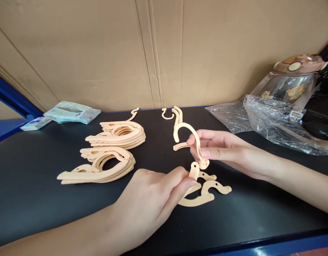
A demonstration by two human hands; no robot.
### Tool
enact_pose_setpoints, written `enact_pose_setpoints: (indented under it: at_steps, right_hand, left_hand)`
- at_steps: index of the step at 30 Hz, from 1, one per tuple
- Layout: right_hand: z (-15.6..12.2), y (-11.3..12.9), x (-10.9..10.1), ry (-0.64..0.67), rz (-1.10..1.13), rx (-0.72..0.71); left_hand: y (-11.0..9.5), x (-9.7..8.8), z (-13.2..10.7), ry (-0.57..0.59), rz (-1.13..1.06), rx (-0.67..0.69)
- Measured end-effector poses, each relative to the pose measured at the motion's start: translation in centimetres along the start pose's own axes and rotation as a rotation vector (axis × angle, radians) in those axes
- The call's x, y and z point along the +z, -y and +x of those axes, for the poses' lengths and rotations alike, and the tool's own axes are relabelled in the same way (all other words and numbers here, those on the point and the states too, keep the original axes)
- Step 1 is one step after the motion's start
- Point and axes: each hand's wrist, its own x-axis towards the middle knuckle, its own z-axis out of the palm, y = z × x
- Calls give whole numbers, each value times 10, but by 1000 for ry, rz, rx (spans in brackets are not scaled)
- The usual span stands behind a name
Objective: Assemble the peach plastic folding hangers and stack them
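Observation:
Between the thumb and fingers of my right hand [220, 151] is a beige hanger hook [192, 133], its curve up and its round, knobbed base low. My left hand [155, 202] pinches a beige hanger arm [194, 170], whose holed end points up just beside the hook's base. Whether the two parts touch, I cannot tell. Below my hands, loose curved hanger arms [217, 186] lie on the black table [233, 227], partly hidden by my left hand. Behind my right hand another beige piece [180, 146] shows in part.
Two stacks of folded hangers, a nearer stack [121, 170] and a farther stack [134, 140], lie left of centre. More hooks [168, 114] lie at the back. A tissue pack [70, 113] is at far left; crinkled clear plastic [268, 117] and a drinking bottle [289, 85] stand right. Cardboard [100, 53] backs the table.

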Motion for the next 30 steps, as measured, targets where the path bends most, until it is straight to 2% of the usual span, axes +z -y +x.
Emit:
enact_pose_setpoints:
  at_steps: [5,11,18,23,26,30]
  right_hand:
    - [3,-3,0,39,88,18]
    - [4,-3,0,84,113,63]
    - [3,-4,0,84,124,93]
    - [4,-5,1,85,114,106]
    - [4,-4,1,50,50,131]
    - [4,-3,1,-13,-25,111]
  left_hand:
    - [1,0,3,-49,201,165]
    - [6,2,5,-82,291,242]
    - [9,3,6,-109,397,275]
    - [12,3,6,-39,385,296]
    - [14,5,5,0,380,307]
    - [15,6,5,-23,403,294]
